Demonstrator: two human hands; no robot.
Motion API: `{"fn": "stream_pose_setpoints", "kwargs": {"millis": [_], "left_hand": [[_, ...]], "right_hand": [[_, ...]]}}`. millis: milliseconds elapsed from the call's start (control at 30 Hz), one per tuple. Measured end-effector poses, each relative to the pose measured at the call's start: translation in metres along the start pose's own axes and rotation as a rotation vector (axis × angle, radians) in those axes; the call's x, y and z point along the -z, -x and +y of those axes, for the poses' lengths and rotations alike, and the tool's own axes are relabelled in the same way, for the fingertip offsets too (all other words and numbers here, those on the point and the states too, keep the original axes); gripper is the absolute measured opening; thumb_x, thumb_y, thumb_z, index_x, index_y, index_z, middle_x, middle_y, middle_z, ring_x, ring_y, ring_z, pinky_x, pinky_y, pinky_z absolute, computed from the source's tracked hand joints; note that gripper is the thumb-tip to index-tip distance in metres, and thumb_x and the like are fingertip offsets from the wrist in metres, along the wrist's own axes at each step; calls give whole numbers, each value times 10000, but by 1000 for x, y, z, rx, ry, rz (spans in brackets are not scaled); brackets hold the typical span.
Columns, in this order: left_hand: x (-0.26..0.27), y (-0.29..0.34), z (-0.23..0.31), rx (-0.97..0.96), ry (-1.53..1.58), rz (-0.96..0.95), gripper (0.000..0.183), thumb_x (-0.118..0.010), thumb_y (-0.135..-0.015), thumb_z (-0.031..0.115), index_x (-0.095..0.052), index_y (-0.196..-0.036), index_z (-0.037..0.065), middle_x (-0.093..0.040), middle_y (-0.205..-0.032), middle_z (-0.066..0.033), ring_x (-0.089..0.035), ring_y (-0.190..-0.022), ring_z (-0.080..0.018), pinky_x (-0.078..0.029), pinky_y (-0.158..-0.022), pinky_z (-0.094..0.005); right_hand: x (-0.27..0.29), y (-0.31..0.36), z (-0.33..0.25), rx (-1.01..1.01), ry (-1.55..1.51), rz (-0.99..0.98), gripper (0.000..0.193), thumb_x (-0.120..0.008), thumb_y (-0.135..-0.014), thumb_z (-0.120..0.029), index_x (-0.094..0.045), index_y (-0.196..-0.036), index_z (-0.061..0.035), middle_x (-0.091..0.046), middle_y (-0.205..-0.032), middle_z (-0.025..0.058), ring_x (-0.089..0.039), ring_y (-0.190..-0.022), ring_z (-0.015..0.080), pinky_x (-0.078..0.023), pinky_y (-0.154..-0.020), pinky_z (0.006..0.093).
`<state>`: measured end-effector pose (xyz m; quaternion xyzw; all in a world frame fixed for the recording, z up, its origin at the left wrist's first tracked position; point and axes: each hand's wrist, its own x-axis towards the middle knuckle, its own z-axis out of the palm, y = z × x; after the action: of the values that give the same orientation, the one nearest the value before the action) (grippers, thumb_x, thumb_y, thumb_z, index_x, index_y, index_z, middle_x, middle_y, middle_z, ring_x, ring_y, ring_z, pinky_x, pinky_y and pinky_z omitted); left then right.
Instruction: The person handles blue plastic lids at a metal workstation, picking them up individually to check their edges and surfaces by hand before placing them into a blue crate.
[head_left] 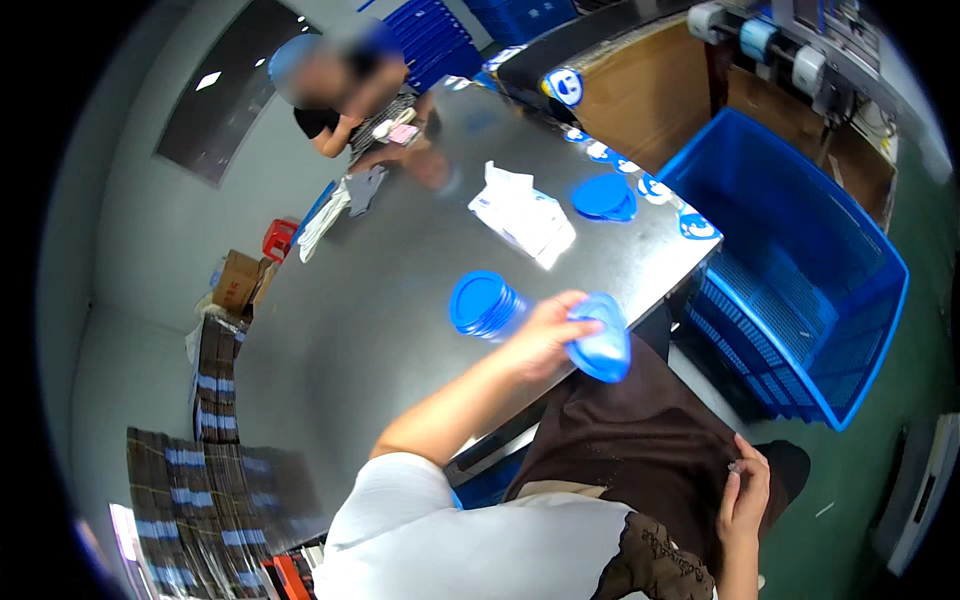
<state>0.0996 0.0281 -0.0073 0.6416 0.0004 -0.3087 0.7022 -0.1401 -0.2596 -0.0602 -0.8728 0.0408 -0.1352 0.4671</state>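
My left hand (pixel 548 336) reaches over the table's near edge, closed on a round blue plastic lid (pixel 606 347), which is tilted and blurred. Just beyond that hand, a stack of round blue lids (pixel 478 303) stands on the grey table, partly covered by the hand. My right hand (pixel 748 490) is low over the dark brown apron (pixel 630 420) on my lap. Its thumb and fingers are curled around a small shiny bit that is too small to name.
The metal table (pixel 340 350) bears a white tissue pack (pixel 522 215), another blue lid (pixel 604 198) and round stickers (pixel 697 222) along its right edge. A large blue crate (pixel 850 380) stands at the right. Across the table sits another person (pixel 335 120). Bundled cardboard (pixel 170 510) is stacked at left.
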Motion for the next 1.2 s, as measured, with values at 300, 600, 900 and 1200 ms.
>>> {"fn": "stream_pose_setpoints", "kwargs": {"millis": [300,600,900,1200], "left_hand": [[142,25,72,-141,-871,384,373,-533,-809,102,-643,-1165,107,-640,-1113,-104,-612,-995,-202,-490,-895,-328],[140,18,43,-212,-1184,358,652,-714,-787,304,-489,-1375,132,-398,-1410,-177,-415,-1284,-384,-377,-1063,-447],[108,29,43,-182,-1604,413,964,-820,-673,403,-341,-1457,107,-357,-1463,-210,-354,-1344,-403,-331,-1099,-458],[34,-88,60,-615,-1486,185,670,-700,-835,283,-418,-1393,42,-328,-1473,-280,-344,-1348,-440,-309,-1112,-472]], "right_hand": [[-4,-17,-1,-8,-75,-40,77,-461,-914,-27,-510,-969,-3,-576,-1256,242,-564,-1140,330,-418,-993,395],[8,-10,7,-49,-26,23,92,-511,-869,20,-503,-958,-1,-585,-1227,255,-581,-1076,374,-450,-945,420],[0,-7,8,-69,-37,35,74,-547,-855,13,-541,-925,-11,-602,-1206,245,-586,-1076,376,-435,-948,422],[-11,-17,-4,83,139,36,159,-682,-784,-30,-674,-943,-41,-654,-1124,124,-627,-961,307,-484,-848,383]]}}
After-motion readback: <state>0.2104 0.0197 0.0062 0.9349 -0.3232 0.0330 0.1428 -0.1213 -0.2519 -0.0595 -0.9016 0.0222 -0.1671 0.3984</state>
